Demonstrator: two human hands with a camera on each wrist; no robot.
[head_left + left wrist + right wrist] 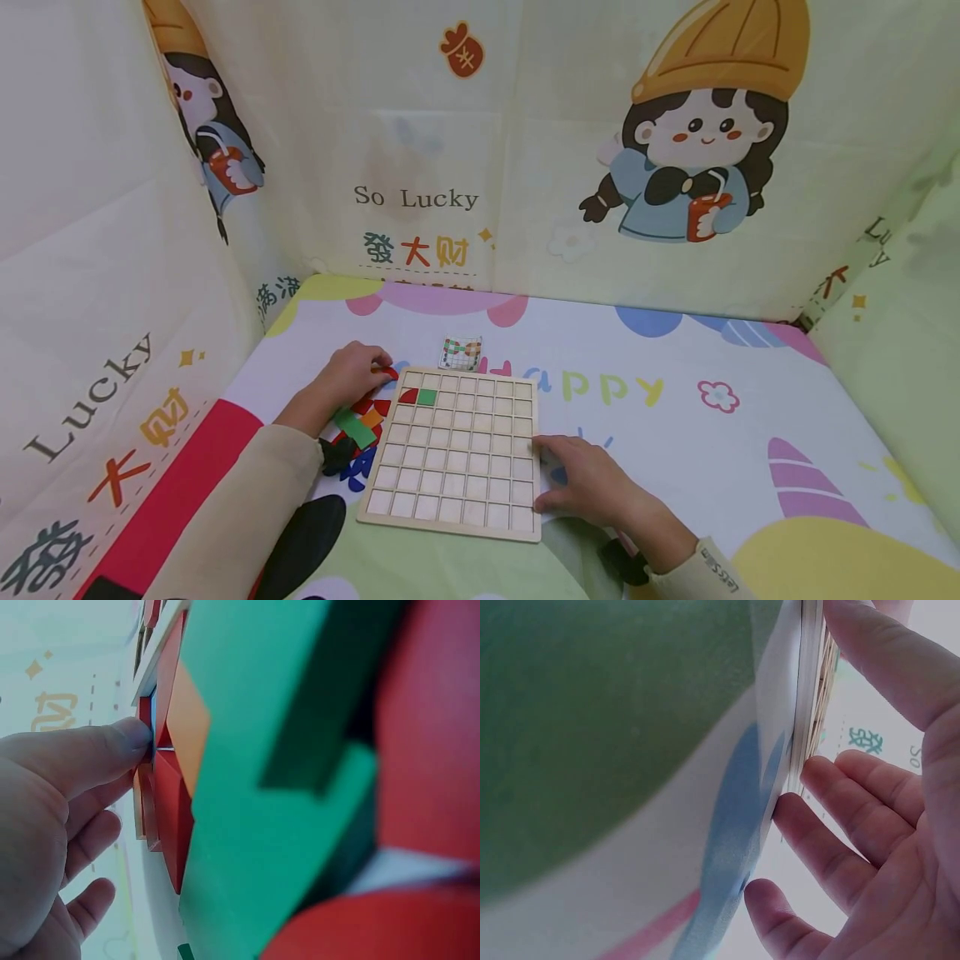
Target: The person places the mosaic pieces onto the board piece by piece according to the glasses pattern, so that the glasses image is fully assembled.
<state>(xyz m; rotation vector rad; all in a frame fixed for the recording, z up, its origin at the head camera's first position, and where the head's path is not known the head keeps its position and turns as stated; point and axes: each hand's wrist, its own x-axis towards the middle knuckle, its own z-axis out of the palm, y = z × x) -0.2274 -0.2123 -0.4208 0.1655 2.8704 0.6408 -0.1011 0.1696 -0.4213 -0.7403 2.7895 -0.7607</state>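
A square wooden grid board (453, 459) lies flat on the table between the hands. In its second row from the far side sit a red quarter-round piece (409, 397) and a green square piece (427, 397). At the board's far left corner my left hand (354, 375) pinches a red piece (389, 372) between thumb and fingertips. Its thumb (133, 736) hides part of that piece in the left wrist view. My right hand (588, 479) rests along the board's right edge, fingertips (791, 806) against its side and fingers loosely bent.
Left of the board lies a heap of loose pieces, with green strips (356, 427), an orange piece (371, 417) and blue pieces (358, 469). A small pattern card (461, 353) stands just beyond the board. Printed cloth walls (420, 150) enclose the table's back and sides.
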